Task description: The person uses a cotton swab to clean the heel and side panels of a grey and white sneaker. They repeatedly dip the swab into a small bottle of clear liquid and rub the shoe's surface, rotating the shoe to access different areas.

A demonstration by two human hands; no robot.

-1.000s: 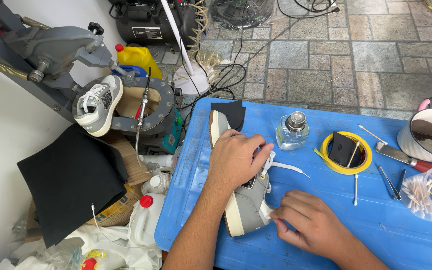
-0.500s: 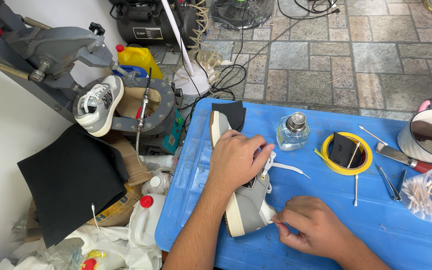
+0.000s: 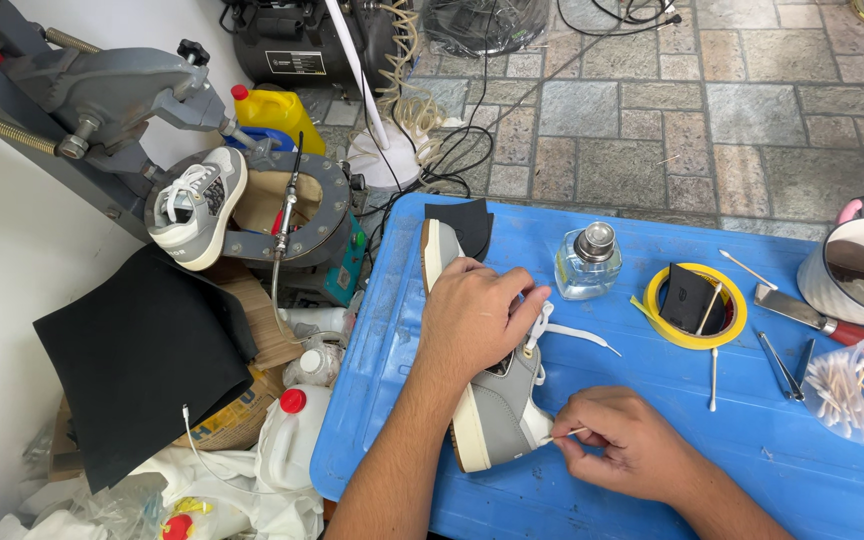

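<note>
left hand: my left hand (image 3: 472, 315) lies flat and spread over the upper of the grey shoe (image 3: 492, 405), pressing it down; fingers curl over its far side.
right hand: my right hand (image 3: 622, 445) is closed in a pinch on a cotton swab (image 3: 562, 434), thumb and forefinger together, remaining fingers curled under.
swab: its tip touches the toe end of the shoe, just left of my right hand.
shoe: rests on its side on the blue table (image 3: 652, 490), cream sole turned toward my left forearm; heel beyond my left hand, toe between both hands.
lace: a white lace (image 3: 577, 335) trails out from under my left fingers, toward the right.
black piece: a dark cut piece (image 3: 462, 225) lies just beyond my left hand, against the heel.
glass bottle: a clear bottle with metal cap (image 3: 588, 262) stands beyond and right of my left hand.
tape roll: a yellow tape roll (image 3: 692, 305) lies beyond my right hand, a dark patch inside it.
swab bag: a clear bag of swabs (image 3: 857, 390) sits well right of my right hand.
second shoe: a matching shoe (image 3: 192, 210) sits on a grey machine far left of my left hand.
</note>
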